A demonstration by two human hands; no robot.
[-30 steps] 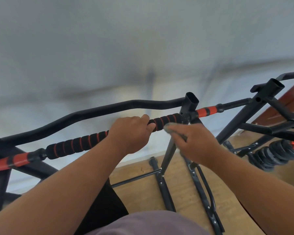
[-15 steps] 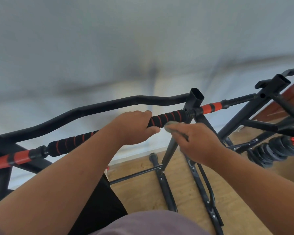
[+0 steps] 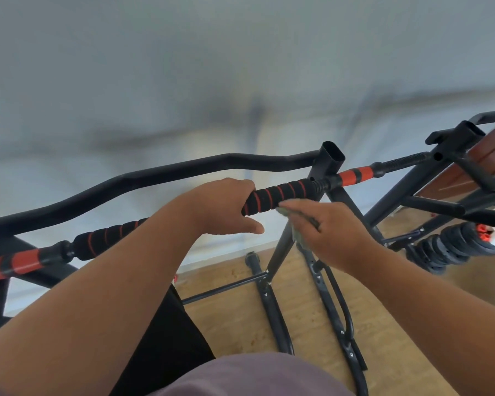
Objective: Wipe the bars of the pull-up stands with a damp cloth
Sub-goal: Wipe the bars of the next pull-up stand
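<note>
Left hand point(image 3: 226, 207) curled over the black-and-red foam bar point(image 3: 280, 195) of the pull-up stand, right hand point(image 3: 330, 234) pinching a grey-green cloth point(image 3: 293, 224) (bunched, mostly hidden) just below that bar, weight plates point(image 3: 452, 247) on the wooden floor point(image 3: 240, 318).

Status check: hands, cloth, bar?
Left hand grips foam-padded bar. Right hand holds cloth against the padding's near side. Upright post just right of the cloth.

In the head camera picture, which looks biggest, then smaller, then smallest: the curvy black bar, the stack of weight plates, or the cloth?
1. Curvy black bar, by far the longest.
2. Stack of weight plates, though farther away.
3. Cloth, mostly hidden under the right hand.
</note>
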